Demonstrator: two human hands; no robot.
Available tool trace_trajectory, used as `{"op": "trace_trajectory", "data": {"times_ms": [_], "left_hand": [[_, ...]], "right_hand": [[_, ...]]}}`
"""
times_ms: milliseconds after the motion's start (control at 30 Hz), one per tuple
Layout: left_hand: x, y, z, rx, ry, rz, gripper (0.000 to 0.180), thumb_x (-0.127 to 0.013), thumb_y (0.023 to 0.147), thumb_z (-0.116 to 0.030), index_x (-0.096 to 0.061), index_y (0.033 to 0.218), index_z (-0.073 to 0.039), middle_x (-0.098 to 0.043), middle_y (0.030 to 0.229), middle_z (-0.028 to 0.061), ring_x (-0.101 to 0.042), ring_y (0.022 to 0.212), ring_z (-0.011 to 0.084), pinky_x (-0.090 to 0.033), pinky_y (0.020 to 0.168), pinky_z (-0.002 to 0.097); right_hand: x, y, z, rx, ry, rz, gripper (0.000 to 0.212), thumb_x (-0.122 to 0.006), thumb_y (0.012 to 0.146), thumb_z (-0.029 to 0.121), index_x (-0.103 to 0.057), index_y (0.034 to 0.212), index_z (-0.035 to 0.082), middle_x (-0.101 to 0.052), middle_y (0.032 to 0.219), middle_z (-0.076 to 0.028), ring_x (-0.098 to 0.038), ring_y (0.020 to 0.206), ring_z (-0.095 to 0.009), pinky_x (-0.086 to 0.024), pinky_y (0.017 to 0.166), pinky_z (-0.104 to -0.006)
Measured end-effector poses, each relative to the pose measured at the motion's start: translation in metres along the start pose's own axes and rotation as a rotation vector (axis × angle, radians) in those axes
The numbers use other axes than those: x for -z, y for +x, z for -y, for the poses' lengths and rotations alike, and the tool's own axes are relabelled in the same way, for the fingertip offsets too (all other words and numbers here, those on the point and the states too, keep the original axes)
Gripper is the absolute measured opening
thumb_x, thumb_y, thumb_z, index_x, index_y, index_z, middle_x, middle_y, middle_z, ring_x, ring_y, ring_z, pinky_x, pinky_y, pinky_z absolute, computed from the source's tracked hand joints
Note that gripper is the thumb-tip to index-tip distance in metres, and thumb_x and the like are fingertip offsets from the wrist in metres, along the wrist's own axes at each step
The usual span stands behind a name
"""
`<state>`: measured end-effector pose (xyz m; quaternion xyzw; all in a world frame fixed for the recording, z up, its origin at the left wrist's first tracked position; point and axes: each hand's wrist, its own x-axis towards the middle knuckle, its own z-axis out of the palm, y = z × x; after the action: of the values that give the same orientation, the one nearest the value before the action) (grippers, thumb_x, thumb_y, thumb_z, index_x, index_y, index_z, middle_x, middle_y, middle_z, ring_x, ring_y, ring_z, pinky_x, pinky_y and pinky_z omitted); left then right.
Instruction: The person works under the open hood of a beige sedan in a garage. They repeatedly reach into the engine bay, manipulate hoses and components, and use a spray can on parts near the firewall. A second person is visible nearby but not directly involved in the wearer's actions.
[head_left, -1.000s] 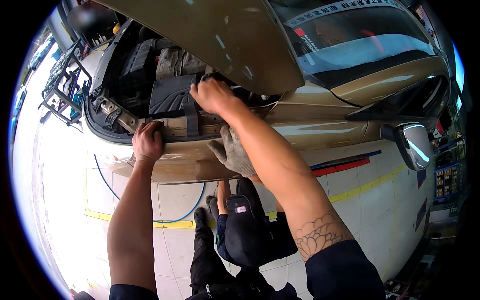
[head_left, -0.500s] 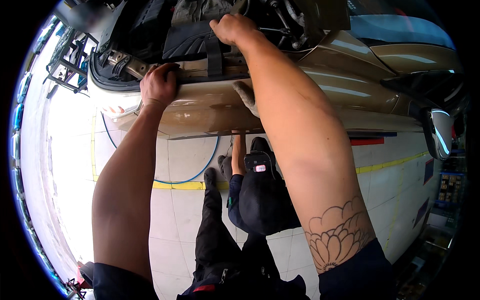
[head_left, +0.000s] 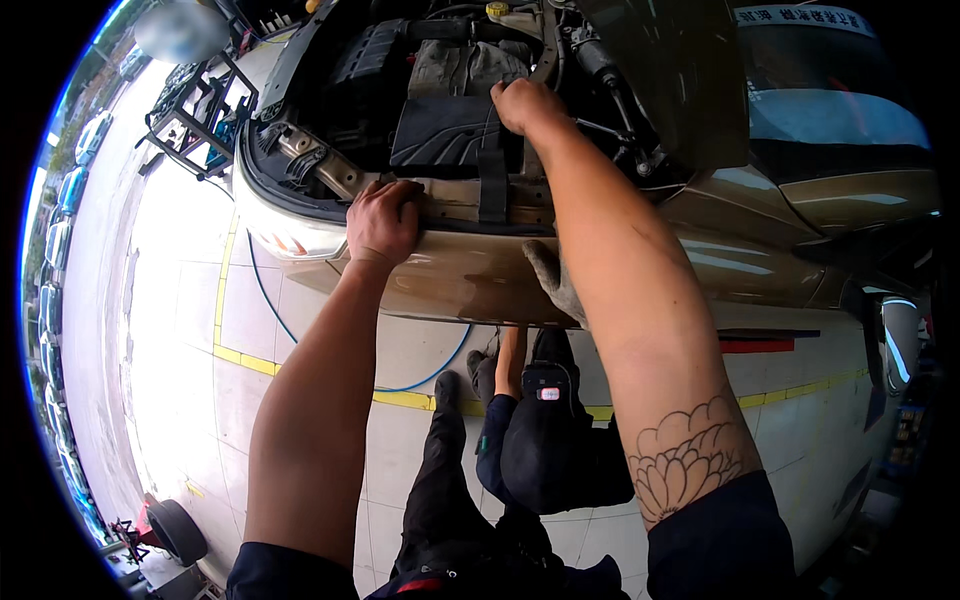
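A tan car's open engine bay lies before me. My left hand rests on the near fender, its fingers bent over the inner edge; the fingertips are partly hidden. Further in, my right hand is closed beside a ribbed black cover and a grey, worn-looking cover. Whatever its fingers hold, if anything, I cannot make out. A black strap-like piece runs from the ribbed cover toward the fender. Under my right forearm, a co-worker's gloved hand touches the fender's outer side.
Below me a co-worker in dark clothing crouches against the car, with a small device on the headgear. A blue hose curves over the tiled floor. A metal rack stands at the far left; the side mirror juts out at right.
The view has shifted, so the car and both hands appear lower and further right, with more of the engine bay showing. Against the car, both hands keep about the same places.
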<state>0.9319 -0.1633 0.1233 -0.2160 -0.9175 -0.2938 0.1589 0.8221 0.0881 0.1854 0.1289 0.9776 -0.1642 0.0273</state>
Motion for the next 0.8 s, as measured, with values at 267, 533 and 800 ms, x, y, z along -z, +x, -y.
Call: {"op": "trace_trajectory", "data": {"times_ms": [267, 533, 800], "left_hand": [[0.0, -0.013, 0.005, 0.058, 0.025, -0.005, 0.029, -0.054, 0.084, -0.022, -0.075, 0.102, -0.013, -0.073, 0.098, 0.0107, -0.065, 0.097, 0.0345, -0.052, 0.087, 0.0447], [0.006, -0.027, 0.023, 0.073, 0.064, 0.019, 0.029, -0.054, 0.083, -0.021, -0.075, 0.102, -0.014, -0.073, 0.1, 0.0109, -0.065, 0.099, 0.0361, -0.051, 0.091, 0.0458], [0.005, 0.004, 0.001, 0.01, -0.006, -0.022, 0.028, -0.055, 0.081, -0.018, -0.074, 0.101, -0.01, -0.073, 0.101, 0.0096, -0.064, 0.097, 0.0341, -0.05, 0.09, 0.0451]], "right_hand": [[-0.006, -0.055, 0.001, 0.121, -0.022, 0.067, 0.055, -0.038, 0.101, 0.046, -0.075, 0.114, 0.007, -0.07, 0.122, -0.018, -0.066, 0.116, -0.035, -0.049, 0.102, -0.048], [0.011, -0.115, -0.015, 0.316, -0.018, 0.193, 0.054, -0.04, 0.101, 0.044, -0.077, 0.104, 0.004, -0.072, 0.114, -0.021, -0.067, 0.113, -0.034, -0.043, 0.108, -0.0475], [0.008, -0.014, 0.003, 0.184, 0.116, -0.122, 0.054, -0.04, 0.102, 0.041, -0.077, 0.099, 0.002, -0.072, 0.107, -0.025, -0.067, 0.108, -0.042, -0.049, 0.101, -0.0509]]}}
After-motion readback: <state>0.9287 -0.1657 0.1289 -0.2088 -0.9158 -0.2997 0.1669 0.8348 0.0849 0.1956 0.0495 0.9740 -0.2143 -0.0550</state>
